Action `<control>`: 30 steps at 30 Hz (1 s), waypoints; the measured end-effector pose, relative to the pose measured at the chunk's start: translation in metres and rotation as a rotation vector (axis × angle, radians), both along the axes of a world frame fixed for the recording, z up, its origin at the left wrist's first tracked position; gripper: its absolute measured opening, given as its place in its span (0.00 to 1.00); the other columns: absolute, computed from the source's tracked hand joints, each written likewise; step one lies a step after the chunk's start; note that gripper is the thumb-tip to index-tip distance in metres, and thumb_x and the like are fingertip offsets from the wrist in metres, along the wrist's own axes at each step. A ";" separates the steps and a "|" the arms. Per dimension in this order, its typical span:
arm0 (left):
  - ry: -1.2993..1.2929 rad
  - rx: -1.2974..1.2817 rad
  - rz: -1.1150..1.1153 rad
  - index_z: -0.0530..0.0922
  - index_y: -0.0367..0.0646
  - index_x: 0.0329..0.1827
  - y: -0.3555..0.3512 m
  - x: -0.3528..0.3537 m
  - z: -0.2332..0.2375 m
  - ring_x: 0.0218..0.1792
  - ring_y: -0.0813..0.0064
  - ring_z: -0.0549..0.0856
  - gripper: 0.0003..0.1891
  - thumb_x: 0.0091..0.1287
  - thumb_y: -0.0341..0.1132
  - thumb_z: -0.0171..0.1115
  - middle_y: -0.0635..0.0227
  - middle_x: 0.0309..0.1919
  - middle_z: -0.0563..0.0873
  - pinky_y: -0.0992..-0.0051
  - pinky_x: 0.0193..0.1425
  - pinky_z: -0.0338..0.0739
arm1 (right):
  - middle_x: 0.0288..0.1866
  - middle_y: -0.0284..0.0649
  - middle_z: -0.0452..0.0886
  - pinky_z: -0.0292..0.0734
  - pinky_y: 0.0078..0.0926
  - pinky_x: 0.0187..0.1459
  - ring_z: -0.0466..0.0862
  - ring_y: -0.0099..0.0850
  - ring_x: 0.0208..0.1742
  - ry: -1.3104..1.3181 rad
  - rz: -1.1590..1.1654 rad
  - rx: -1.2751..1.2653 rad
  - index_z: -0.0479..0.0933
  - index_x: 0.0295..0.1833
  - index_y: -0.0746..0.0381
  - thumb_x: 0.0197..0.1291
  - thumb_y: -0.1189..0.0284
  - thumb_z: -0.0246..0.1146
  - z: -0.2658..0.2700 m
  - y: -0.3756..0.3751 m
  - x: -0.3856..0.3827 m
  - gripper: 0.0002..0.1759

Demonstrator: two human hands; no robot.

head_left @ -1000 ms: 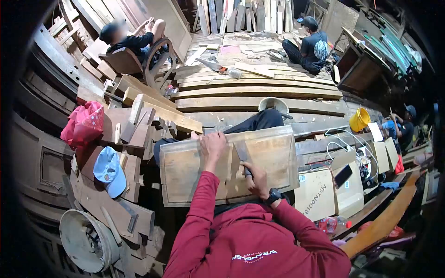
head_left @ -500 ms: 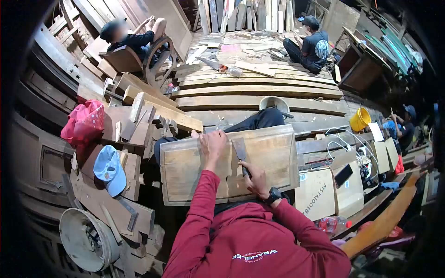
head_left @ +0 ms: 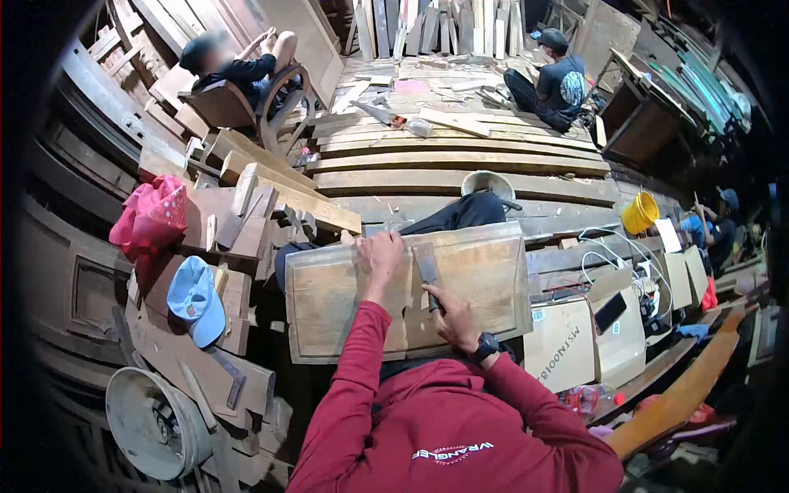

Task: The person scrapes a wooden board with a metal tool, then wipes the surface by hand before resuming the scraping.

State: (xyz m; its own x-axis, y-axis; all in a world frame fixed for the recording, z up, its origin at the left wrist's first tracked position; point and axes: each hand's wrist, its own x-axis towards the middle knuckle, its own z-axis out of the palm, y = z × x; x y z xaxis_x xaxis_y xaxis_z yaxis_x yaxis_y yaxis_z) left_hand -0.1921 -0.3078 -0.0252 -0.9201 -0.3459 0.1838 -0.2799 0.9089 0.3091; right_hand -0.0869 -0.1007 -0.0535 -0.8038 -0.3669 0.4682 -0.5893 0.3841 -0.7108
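Across my lap lies a wooden panel (head_left: 345,316) with a raised, bevelled border. My right hand (head_left: 454,319), with a dark watch at the wrist, is closed round the handle of a putty knife (head_left: 426,267). The knife's flat metal blade points toward the panel's far edge and lies over its surface. To the left of the blade, my left hand (head_left: 381,253) rests at the panel's far edge. Its fingers reach over that edge and are partly hidden, so their grip is unclear.
At the left are a blue cap (head_left: 196,300), a pink bag (head_left: 150,215) and a white bucket (head_left: 156,423). Cardboard (head_left: 561,345) with a phone (head_left: 610,313) and a plastic bottle (head_left: 590,399) lie right. Other people sit at the back and far right.
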 end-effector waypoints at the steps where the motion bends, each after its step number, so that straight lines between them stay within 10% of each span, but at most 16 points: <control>1: 0.015 0.009 -0.013 0.91 0.39 0.34 0.001 0.000 0.001 0.38 0.48 0.90 0.25 0.75 0.45 0.50 0.47 0.32 0.90 0.53 0.66 0.72 | 0.49 0.52 0.87 0.83 0.39 0.45 0.88 0.48 0.47 0.027 -0.008 -0.030 0.79 0.67 0.58 0.57 0.82 0.61 0.003 0.002 -0.002 0.29; 27: 0.094 0.007 -0.022 0.90 0.38 0.30 -0.010 -0.010 -0.035 0.37 0.47 0.90 0.28 0.78 0.46 0.47 0.45 0.32 0.90 0.52 0.66 0.71 | 0.37 0.50 0.81 0.79 0.39 0.37 0.81 0.47 0.33 0.097 0.000 -0.083 0.79 0.68 0.58 0.55 0.83 0.60 0.013 0.005 0.003 0.31; 30: 0.056 0.012 -0.016 0.90 0.38 0.31 -0.007 -0.007 -0.031 0.39 0.46 0.90 0.28 0.78 0.46 0.46 0.46 0.33 0.90 0.50 0.67 0.70 | 0.48 0.54 0.87 0.82 0.41 0.49 0.87 0.51 0.44 -0.194 0.001 0.090 0.80 0.66 0.62 0.53 0.85 0.56 0.025 0.004 0.002 0.32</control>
